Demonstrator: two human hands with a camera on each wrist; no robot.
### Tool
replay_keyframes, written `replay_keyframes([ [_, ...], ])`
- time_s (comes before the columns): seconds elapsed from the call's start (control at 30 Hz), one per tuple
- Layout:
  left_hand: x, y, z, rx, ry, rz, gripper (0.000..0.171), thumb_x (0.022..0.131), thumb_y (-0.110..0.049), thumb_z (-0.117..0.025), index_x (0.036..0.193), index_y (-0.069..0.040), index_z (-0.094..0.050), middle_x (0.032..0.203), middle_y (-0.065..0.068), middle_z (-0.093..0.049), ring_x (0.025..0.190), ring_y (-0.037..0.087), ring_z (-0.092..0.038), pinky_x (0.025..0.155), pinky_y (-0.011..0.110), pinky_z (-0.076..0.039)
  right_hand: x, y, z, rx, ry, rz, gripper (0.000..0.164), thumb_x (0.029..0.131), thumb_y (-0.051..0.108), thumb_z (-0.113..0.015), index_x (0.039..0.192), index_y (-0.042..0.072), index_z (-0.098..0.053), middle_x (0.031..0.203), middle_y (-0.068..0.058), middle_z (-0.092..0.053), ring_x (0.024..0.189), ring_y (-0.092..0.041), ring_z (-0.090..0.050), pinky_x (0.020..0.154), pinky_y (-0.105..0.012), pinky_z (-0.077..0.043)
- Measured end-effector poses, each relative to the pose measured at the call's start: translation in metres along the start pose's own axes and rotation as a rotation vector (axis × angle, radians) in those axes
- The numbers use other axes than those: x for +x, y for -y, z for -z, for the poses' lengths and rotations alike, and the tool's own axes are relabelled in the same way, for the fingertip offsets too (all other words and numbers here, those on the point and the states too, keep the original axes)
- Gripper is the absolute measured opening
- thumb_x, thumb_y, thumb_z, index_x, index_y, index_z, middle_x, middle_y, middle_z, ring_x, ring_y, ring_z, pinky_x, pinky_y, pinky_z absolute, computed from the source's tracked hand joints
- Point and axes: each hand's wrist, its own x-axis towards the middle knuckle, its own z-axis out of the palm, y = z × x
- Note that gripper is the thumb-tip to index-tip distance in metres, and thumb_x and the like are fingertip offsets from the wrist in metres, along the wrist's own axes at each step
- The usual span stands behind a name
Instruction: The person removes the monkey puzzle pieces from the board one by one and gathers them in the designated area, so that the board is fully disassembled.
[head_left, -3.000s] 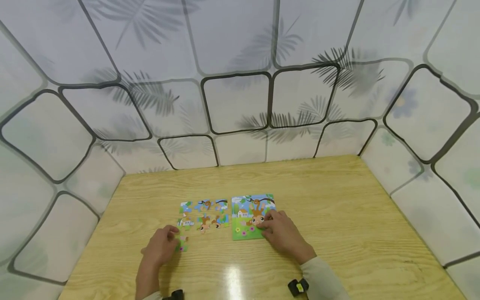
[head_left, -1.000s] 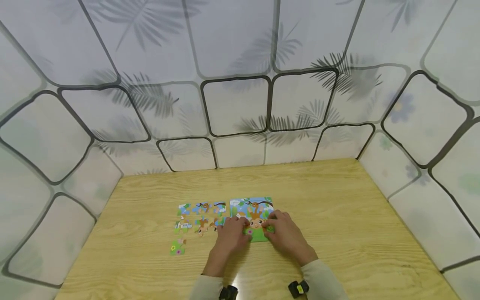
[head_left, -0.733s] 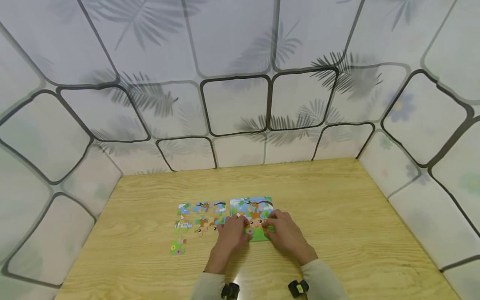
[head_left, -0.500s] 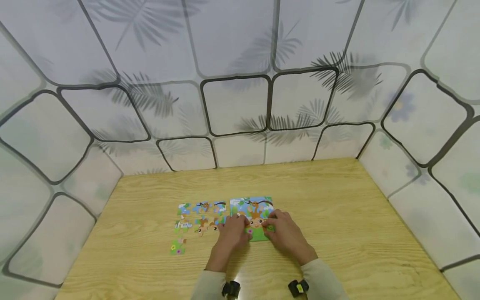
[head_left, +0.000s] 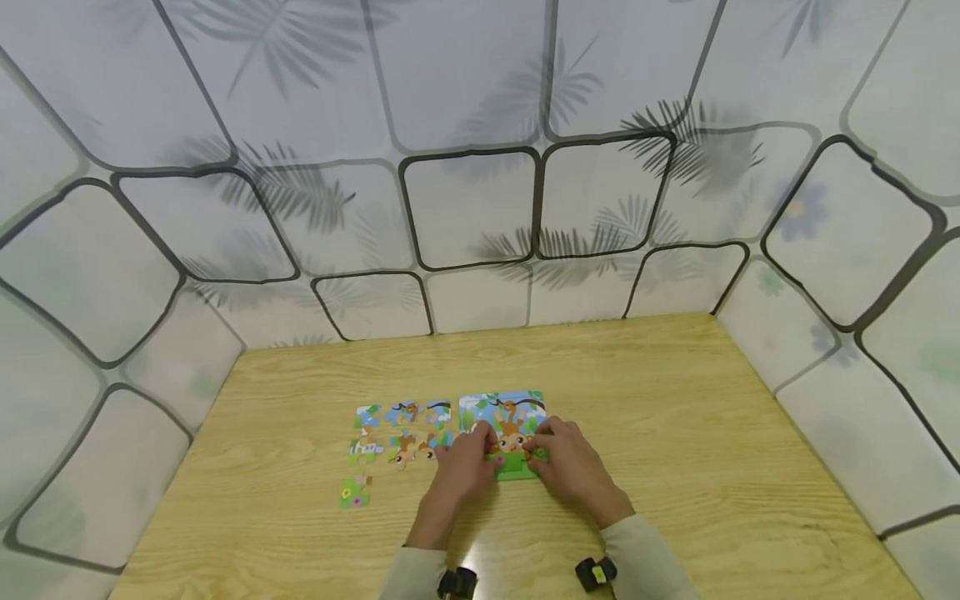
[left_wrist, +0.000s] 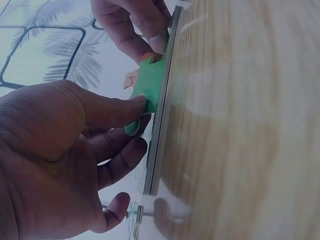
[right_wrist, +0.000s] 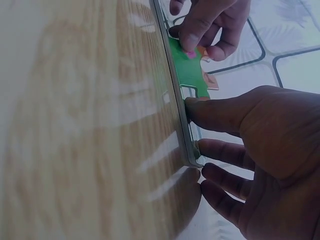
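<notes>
A monkey-picture puzzle board (head_left: 504,407) lies flat in front of me. My left hand (head_left: 462,468) is at its lower left and pinches a green puzzle piece (left_wrist: 150,82) between thumb and fingers. In the left wrist view that piece stands slightly tilted over the board's near edge. At the board's lower right, my right hand (head_left: 573,471) holds the corner, its thumb (right_wrist: 212,112) on the near edge beside the green piece. Fingers cover part of the board's lower picture.
Left of the board, several loose puzzle pieces (head_left: 403,448) lie in rows, with a flowered green piece (head_left: 356,492) nearest me. The wooden table (head_left: 637,375) meets patterned white walls (head_left: 480,208) at its back and sides.
My left hand has moved from the loose pieces at the left over to the board. Over the last half second, the green piece has shifted slightly at the near edge. The right hand stays put.
</notes>
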Motion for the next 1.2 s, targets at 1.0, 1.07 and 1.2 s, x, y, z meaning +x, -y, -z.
replay_keyframes([
  [1.0, -0.039, 0.055, 0.05, -0.128, 0.034, 0.017, 0.015, 0.092, -0.014, -0.063, 0.099, -0.01, -0.051, 0.09, 0.001, -0.059, 0.073, 0.011, -0.053, 0.06, 0.024, -0.043, -0.005, 0.001, -0.001, 0.0, -0.018, 0.042, 0.017, 0.084, 0.023, -0.075, 0.101, 0.021, -0.075, 0.104, 0.005, -0.056, 0.098, -0.018, -0.051, 0.076, -0.035, -0.047],
  [1.07, -0.042, 0.058, 0.052, -0.123, 0.029, 0.031, 0.016, 0.091, -0.014, -0.064, 0.102, -0.009, -0.052, 0.092, 0.002, -0.06, 0.076, 0.012, -0.056, 0.062, 0.025, -0.045, -0.005, 0.001, 0.0, 0.002, -0.026, 0.044, 0.017, 0.084, 0.022, -0.076, 0.101, 0.021, -0.075, 0.104, 0.004, -0.056, 0.098, -0.019, -0.051, 0.076, -0.035, -0.047],
  [1.2, -0.048, 0.067, 0.056, -0.109, 0.031, 0.058, 0.018, 0.091, -0.014, -0.064, 0.103, -0.01, -0.052, 0.093, 0.003, -0.062, 0.081, 0.014, -0.058, 0.066, 0.028, -0.047, -0.005, 0.003, 0.0, 0.001, -0.016, 0.015, 0.017, 0.084, 0.022, -0.075, 0.102, 0.022, -0.075, 0.105, 0.005, -0.056, 0.099, -0.019, -0.051, 0.077, -0.035, -0.048],
])
